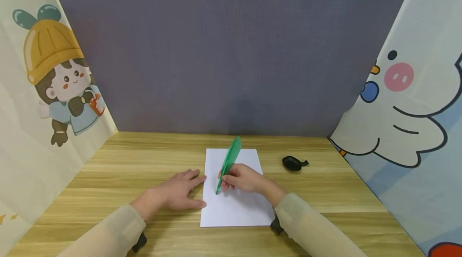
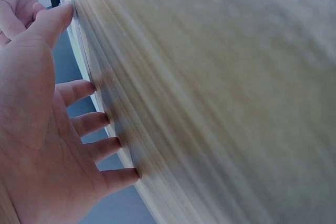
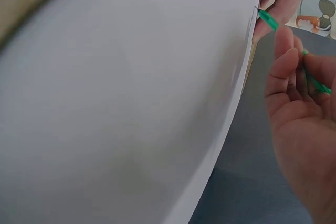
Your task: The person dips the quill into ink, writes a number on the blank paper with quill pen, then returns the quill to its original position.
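Note:
A green pen (image 1: 232, 155) with a broad, leaf-like upper end leans up and to the right over a sheet of white paper (image 1: 238, 215). My right hand (image 1: 245, 177) pinches its lower part between thumb and fingers. In the right wrist view the thin tip of the pen (image 3: 269, 20) meets the paper, or is very close to it. A faint curved line shows beside the tip in the head view. Flat at the paper's left edge lies my left hand (image 1: 182, 191), fingers spread, thumb and index fingertips at the sheet. Its fingertips touch the surface in the left wrist view.
On the wooden table (image 1: 144, 156), right of the paper, lies a small black oval object (image 1: 292, 163) with a short tail. A dark grey panel (image 1: 231, 48) stands behind the table. Cartoon-printed curtains flank both sides.

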`<state>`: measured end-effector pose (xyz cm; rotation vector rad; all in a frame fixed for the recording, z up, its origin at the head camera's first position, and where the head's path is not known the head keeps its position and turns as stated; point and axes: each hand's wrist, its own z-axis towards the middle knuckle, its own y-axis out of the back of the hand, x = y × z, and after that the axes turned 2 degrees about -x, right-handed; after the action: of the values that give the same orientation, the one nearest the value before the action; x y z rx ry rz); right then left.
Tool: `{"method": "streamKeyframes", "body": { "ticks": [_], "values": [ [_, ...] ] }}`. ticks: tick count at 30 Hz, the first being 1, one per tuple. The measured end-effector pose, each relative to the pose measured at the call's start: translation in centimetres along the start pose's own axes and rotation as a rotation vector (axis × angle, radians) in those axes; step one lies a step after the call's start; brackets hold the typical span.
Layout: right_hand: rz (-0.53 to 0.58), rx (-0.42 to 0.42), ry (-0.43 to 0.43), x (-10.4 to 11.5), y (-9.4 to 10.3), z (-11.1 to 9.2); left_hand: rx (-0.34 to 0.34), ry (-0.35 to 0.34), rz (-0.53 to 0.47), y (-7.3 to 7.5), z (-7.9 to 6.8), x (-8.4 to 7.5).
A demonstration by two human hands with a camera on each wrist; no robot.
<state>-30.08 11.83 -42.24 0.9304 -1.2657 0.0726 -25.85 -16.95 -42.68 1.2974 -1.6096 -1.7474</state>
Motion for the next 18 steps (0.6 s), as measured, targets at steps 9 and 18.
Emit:
{"method": "streamKeyframes", "body": {
  "ticks": [9, 18],
  "values": [
    [0.000, -0.001, -0.025, 0.2, -0.1, -1.2, 0.003, -0.006, -0.001, 0.0, 0.0, 0.0],
    [0.013, 0.012, -0.022, 0.1, -0.1, -2.3, 0.002, 0.003, -0.004, 0.0, 0.1, 0.0]
  ]
}}
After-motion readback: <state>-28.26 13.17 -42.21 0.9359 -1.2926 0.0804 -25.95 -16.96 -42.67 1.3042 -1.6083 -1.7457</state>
